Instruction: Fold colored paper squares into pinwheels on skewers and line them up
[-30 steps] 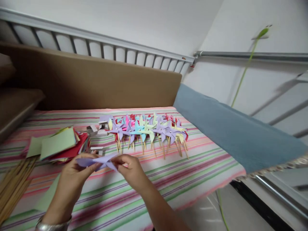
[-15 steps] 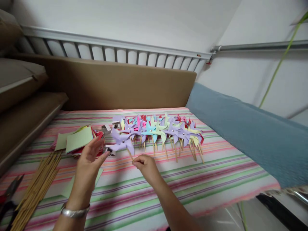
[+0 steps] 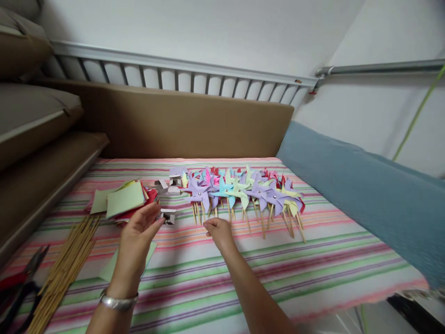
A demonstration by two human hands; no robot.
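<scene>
A purple paper pinwheel (image 3: 199, 193) lies at the left front of a group of pinwheels on the striped cloth. My right hand (image 3: 220, 233) is closed in a pinch at the lower end of its thin wooden stick. Purple, blue, green, yellow, pink and red pinwheels (image 3: 239, 189) overlap to the right, sticks toward me. My left hand (image 3: 139, 232) is open, its thumb and fingers apart and nothing visible between them. Its thumb tip is beside a small open box (image 3: 169, 215) with shiny little pieces in it. A silver bracelet (image 3: 119, 302) circles my left wrist.
Coloured paper sheets (image 3: 125, 200) are stacked behind my left hand, with a pale green sheet (image 3: 110, 264) partly under it. Bundled sticks (image 3: 66, 269) and scissors (image 3: 26, 278) lie at left. More small boxes (image 3: 174, 181) stand behind. A brown board (image 3: 194, 123) closes the back.
My right hand has brought the purple pinwheel from mid-air down and right into the group. My left hand keeps its open pose near the small box. The view has shifted slightly left.
</scene>
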